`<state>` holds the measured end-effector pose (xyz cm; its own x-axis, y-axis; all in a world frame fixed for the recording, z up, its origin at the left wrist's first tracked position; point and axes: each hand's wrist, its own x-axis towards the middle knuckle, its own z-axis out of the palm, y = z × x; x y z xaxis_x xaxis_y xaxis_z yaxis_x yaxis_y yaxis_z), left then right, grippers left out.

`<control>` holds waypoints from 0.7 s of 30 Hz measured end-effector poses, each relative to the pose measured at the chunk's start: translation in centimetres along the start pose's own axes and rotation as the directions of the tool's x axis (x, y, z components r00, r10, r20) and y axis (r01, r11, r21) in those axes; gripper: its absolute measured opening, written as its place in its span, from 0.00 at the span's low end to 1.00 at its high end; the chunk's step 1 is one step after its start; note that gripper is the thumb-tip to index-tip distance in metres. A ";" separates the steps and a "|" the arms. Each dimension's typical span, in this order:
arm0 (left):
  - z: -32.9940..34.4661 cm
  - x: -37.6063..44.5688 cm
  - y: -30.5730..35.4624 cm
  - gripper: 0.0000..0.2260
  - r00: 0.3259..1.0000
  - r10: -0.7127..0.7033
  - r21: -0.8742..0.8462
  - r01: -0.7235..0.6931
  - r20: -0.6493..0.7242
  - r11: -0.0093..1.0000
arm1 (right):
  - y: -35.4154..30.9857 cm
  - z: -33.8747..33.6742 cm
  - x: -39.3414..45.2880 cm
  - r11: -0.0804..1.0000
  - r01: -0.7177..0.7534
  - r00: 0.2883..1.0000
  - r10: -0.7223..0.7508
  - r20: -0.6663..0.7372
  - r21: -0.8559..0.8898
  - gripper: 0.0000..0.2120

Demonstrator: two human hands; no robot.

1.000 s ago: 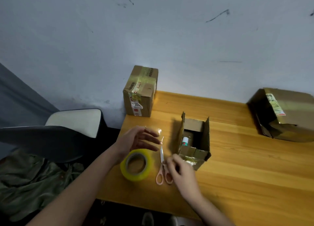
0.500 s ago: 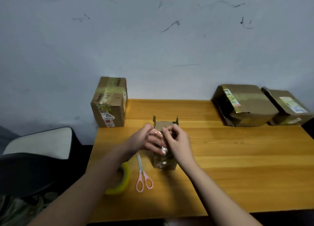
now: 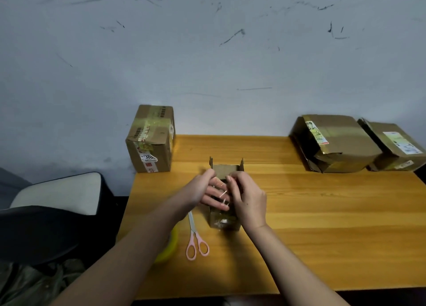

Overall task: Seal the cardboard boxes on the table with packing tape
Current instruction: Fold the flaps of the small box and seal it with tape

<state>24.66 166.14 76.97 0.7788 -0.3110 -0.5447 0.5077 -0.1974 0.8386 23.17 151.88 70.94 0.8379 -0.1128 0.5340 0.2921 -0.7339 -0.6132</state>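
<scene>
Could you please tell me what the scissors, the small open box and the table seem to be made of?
Scissors: pale shiny blades, probably steel; glossy pink handles, likely plastic.
Small box: matte brown cardboard with raw-edged flaps; its glossy front suggests clear tape.
Table: orange-yellow with grain lines and a soft sheen, so wood or a wood-look laminate.

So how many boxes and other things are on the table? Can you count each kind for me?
Cardboard boxes: 4 (tall taped box, small open box, big crumpled box, labelled box)
Scissors: 1
Tape roll, partly hidden by an arm: 1
Total: 6
</scene>
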 end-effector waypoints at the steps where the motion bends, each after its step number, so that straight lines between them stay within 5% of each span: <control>1: 0.0 -0.1 0.0 0.24 1.000 -0.002 -0.014 0.002 -0.010 1.000 | 0.1 0.1 -0.1 1.000 0.003 1.000 -0.003 -0.005 0.012 0.14; 14: 0.4 0.1 1.0 0.18 1.000 0.009 -0.027 -0.009 0.002 1.000 | 0.3 -0.6 0.3 0.958 -0.139 0.990 0.142 0.004 0.250 0.12; 19: -0.1 0.6 1.1 0.19 0.999 -0.001 -0.066 -0.002 -0.034 0.998 | 1.2 -2.0 1.5 0.884 -0.301 0.930 0.189 0.315 0.358 0.04; 21: -0.6 0.8 1.1 0.20 0.999 -0.009 -0.016 0.008 -0.041 1.000 | 1.9 -2.9 1.8 0.881 -0.317 0.873 0.125 0.472 0.352 0.12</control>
<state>26.03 166.23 77.46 0.7888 -0.2707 -0.5519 0.5199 -0.1853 0.8339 23.93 148.35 72.42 0.9854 0.1259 0.1147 0.1543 -0.3746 -0.9142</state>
